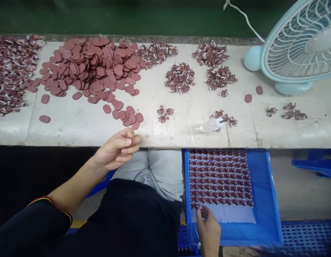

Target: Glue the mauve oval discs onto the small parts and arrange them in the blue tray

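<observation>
My left hand (118, 149) is at the table's front edge, its thumb and fingers pinched on a reddish-brown oval disc, mostly hidden by the fingertips. Just beyond it lie several loose oval discs (132, 117) and a big heap of them (98, 67). My right hand (208, 226) reaches into a blue tray (272, 210), fingertips closed on a small dark-brown piece (197, 206) at the left end of the nearest row. Similar pieces (220, 175) stand in neat rows on a white sheet (230, 214) in the tray.
Small brown pieces lie in piles (180, 77) across the table (101, 134), with a large spread (12, 75) at far left. A translucent squeeze bottle (211, 125) lies near the front edge. A light-blue fan (287, 87) stands at right. A blue stool (315, 162) is below.
</observation>
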`<state>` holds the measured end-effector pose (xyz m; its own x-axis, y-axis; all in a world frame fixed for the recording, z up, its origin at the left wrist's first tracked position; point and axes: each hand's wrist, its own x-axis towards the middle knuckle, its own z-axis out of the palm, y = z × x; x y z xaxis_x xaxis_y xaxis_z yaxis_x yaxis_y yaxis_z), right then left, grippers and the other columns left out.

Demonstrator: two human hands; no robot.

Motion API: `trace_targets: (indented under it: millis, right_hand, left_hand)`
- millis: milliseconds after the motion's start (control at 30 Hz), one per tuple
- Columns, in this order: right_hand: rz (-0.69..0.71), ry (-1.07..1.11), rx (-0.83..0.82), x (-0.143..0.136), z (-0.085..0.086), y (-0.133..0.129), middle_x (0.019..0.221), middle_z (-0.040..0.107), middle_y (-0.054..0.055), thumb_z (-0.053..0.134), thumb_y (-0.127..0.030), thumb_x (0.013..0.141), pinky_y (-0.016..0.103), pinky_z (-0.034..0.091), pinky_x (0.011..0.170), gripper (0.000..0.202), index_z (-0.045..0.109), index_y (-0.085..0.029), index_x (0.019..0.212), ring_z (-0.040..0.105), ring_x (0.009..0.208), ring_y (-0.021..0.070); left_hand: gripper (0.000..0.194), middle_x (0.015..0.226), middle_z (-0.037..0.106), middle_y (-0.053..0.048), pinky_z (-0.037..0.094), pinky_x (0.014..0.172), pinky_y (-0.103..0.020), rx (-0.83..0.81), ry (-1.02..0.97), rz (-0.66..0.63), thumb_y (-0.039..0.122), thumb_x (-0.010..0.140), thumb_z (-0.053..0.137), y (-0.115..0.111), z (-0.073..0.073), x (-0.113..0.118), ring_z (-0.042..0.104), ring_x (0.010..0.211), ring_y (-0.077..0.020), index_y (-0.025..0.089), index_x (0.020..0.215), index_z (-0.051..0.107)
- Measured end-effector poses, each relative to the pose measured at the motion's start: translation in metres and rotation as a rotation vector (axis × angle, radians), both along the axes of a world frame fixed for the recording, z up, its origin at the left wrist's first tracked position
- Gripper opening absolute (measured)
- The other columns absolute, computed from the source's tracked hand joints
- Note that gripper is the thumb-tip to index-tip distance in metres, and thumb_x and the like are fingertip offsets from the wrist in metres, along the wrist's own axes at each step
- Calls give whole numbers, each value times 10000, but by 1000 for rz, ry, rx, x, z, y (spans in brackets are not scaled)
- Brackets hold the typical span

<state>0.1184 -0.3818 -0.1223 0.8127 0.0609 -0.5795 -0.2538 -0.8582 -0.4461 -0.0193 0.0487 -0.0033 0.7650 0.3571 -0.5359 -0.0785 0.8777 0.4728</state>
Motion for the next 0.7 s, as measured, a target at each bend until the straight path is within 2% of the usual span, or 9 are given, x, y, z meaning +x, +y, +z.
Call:
trace_targets:
  millis: [133,200,267,333,400,467,533,633,700]
  right_hand:
    - [-193,-49,232,22,49,58,905,756,16,794,-614,602,512,578,891,483,713,-343,993,718,891,278]
    - [-269,-11,490,36,77,105,845,713,-1,767,-627,633,343,584,650,465,685,-323,974,685,765,189]
    - [-283,158,751,53,98,156,692,566,-23,608,-773,693,221,398,385,549,654,-269,907,526,544,111]
    - [-418,632,1205,77,105,205,743,492,-42,539,-739,804,110,254,314,685,611,-175,1187,385,487,24]
    - [-604,1305,1679,104,99,245,921,531,-6,634,-588,815,59,320,352,828,377,-122,1450,462,576,1]
    - [-702,1754,1787,125,90,272,894,493,-31,641,-438,820,99,412,399,668,395,-161,1376,471,582,17]
    - [-727,1887,1831,131,88,285,789,456,-59,563,-390,866,137,423,418,396,479,-201,1204,453,531,32]
    - [-689,1589,1761,112,103,280,709,424,-66,576,-424,877,174,308,403,340,522,-249,1164,340,475,41]
    - [-329,863,1455,91,115,267,681,438,-53,512,-547,885,206,274,358,358,576,-303,1140,295,428,61]
  left_hand:
    - [161,869,661,0,395,369,-80,33,10,-30,154,759,801,-18,-9,1,522,527,-9,181,894,717]
    - [250,1045,723,-82,494,443,-117,16,-18,-63,208,773,803,-28,-11,4,620,626,-51,160,1014,758]
    - [348,1207,712,-155,547,518,-135,-14,-67,-91,230,791,792,-35,-10,7,684,731,-91,144,1126,761]
    - [374,1288,688,-178,561,562,-131,-31,-97,-100,209,798,786,-41,-7,9,709,785,-103,152,1166,758]
    - [371,1288,693,-176,561,576,-126,-43,-99,-95,199,795,793,-45,-3,8,720,797,-105,165,1163,762]
    - [372,1263,706,-170,567,584,-134,-54,-92,-83,205,784,809,-48,-1,6,729,801,-110,168,1152,764]
    - [389,1232,720,-157,578,588,-155,-67,-99,-69,221,763,831,-51,-2,5,742,827,-134,173,1143,766]
    - [415,1175,743,-137,594,624,-174,-91,-143,-35,254,734,858,-57,-7,8,762,913,-178,181,1132,771]
    - [415,1152,754,-124,602,684,-168,-101,-178,-9,278,727,867,-61,-11,12,767,941,-176,190,1123,780]
